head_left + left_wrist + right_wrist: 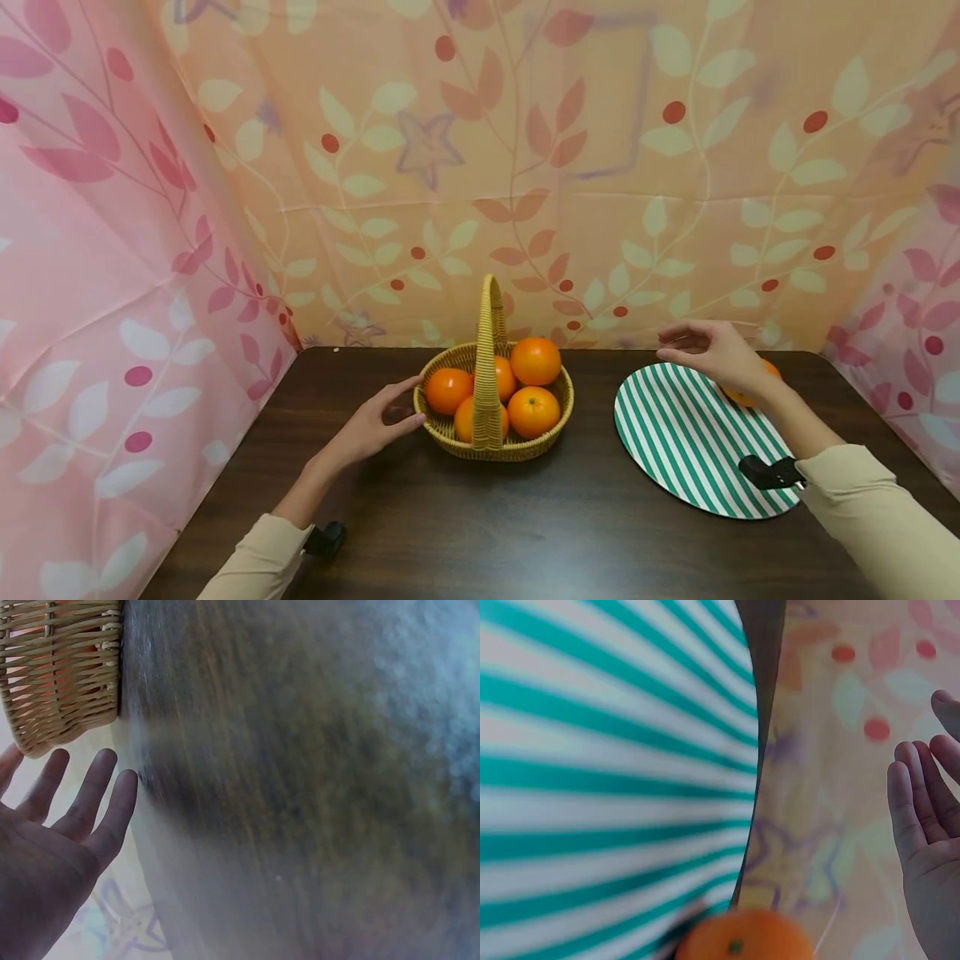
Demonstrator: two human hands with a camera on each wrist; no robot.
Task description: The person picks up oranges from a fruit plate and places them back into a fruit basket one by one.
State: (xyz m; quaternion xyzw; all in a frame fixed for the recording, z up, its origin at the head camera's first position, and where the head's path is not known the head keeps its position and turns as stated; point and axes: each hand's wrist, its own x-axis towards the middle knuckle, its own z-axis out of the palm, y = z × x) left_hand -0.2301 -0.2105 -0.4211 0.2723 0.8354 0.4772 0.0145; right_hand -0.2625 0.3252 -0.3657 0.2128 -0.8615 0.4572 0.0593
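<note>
A yellow wicker basket with a tall arched handle stands at the middle of the table, holding several oranges. My left hand is at the basket's left side, its fingertips and thumb right at the rim. The left wrist view shows these fingers spread and relaxed beside the woven wall. Above the far part of a round green-and-white striped mat, my right hand is raised with nothing in it, fingers loosely bent. Another orange sits at the mat's far right, partly hidden behind the right wrist in the head view.
The dark wooden table reaches back to a patterned curtain; pink curtain hangs along the left side too. Black wrist devices sit at both sleeves.
</note>
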